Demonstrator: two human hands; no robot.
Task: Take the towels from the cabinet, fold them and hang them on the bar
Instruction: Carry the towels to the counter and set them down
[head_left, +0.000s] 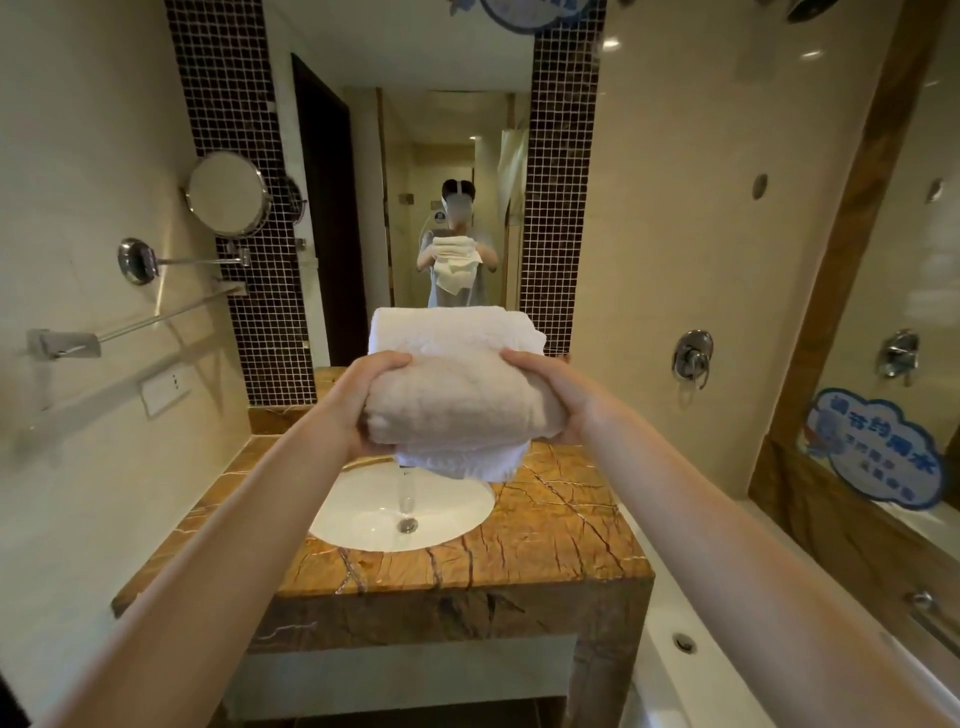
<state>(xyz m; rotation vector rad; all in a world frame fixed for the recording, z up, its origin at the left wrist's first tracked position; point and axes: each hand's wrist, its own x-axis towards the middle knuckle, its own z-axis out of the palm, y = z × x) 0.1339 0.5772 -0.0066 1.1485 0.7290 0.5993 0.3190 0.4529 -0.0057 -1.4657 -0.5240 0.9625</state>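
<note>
- you hold a stack of folded white towels (457, 395) in the air, directly above the sink (358, 512) and clear of it.
- your left hand (366, 402) grips the stack's left end, thumb laid over the top, fingers curled underneath.
- your right hand (545, 395) grips the right end the same way, thumb on top, fingers wrapped under.
- the thick top towel lies roughly level; a thinner white fold sags below it, nearer the sink but not touching.
- the sink is set into a brown marble counter (566, 525).
- left of the sink, the bar (156, 318) runs along the wall, well apart from the towels.
- up and left of the sink hangs a round mirror (227, 193).
- behind the sink, the wall mirror (415, 156) shows you holding the stack.
- right of the sink lies a white bathtub (727, 660).
</note>
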